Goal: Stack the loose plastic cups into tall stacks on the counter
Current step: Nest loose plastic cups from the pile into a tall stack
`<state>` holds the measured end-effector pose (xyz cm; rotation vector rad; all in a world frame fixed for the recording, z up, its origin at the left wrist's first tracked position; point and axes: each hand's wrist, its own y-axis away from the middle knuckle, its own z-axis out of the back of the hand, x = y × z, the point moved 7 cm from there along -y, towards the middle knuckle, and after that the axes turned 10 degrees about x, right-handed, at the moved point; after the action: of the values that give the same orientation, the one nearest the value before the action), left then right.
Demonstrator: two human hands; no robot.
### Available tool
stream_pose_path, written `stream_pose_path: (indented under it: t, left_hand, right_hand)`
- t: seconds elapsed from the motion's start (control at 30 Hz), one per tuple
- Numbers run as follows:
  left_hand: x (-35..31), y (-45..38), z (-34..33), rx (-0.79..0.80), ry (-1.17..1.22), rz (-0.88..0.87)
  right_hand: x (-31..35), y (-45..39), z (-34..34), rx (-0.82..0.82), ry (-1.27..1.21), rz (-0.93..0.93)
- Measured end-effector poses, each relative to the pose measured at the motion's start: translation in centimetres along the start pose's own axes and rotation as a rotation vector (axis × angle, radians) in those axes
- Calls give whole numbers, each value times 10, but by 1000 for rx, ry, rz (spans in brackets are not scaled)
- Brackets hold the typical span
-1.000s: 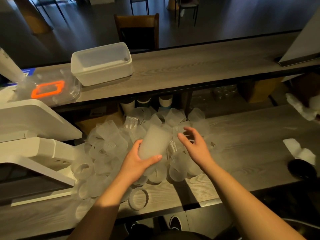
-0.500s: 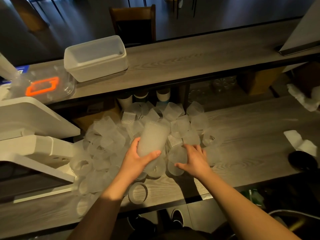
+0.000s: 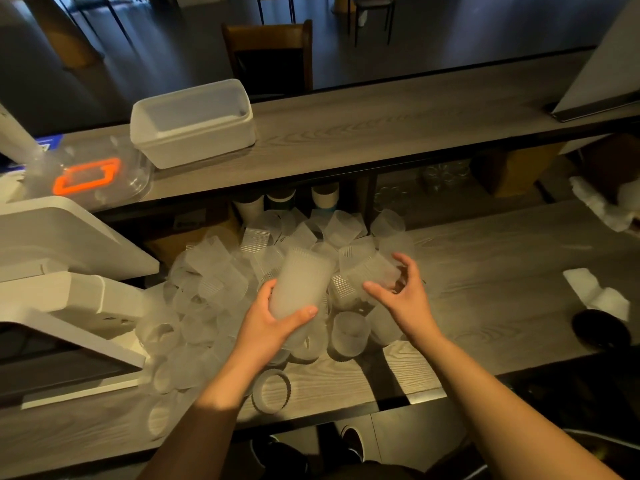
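1. Since half a second ago the right hand (image 3: 403,299) has lifted off the heap and now pinches a single frosted ribbed plastic cup (image 3: 372,275), raised just beside the stack; the left hand has barely shifted.
2. The left hand (image 3: 268,322) grips the short frosted stack of nested cups (image 3: 301,284) round its lower part, thumb curled across the front, with the stack tilted away from the body above the pile of loose translucent cups (image 3: 214,296) on the grey wood-grain bench (image 3: 502,265).
3. The right fingers (image 3: 401,263) curl round the single cup's far side, thumb on the near side.
4. The step in hand looks like joining this cup to the stack.
5. To do it well, line up the two axes first, then slide one over the other without squeezing, since thin walls probably buckle.
6. Which end of the stack is open cannot be told, so check before pushing.
7. Keep the stack held low so that it does not splay.
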<state>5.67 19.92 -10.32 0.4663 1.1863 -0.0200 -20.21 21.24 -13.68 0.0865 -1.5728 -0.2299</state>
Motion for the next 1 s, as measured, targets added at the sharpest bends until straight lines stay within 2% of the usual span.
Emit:
stream_pose_path:
  t: [0.1, 0.23, 0.3, 0.43, 0.6, 0.77, 0.87, 1.0]
  left_hand:
    - [-1, -2, -2, 14, -46, -13]
    - [-1, -6, -5, 65, -201, -20]
    - [-3, -7, -7, 82, -254, -35]
    - [-9, -7, -7, 104, -309, -76]
    - [-15, -6, -7, 116, -347, -114]
    - [-15, -8, -10, 105, -285, -98]
    - [-11, -11, -11, 108, -257, -59]
    - [-13, -17, -19, 120, -180, -18]
  right_hand:
    - [27, -6, 4, -36, -141, 35]
    - [53, -13, -3, -33, -197, 75]
    - [63, -15, -11, 17, -147, 97]
    - [72, -15, -27, 110, 118, 156]
    - [74, -13, -46, 225, 273, 161]
    - [57, -8, -71, 330, 229, 69]
    - [47, -7, -65, 278, 138, 22]
    - [13, -7, -21, -2, 51, -47]
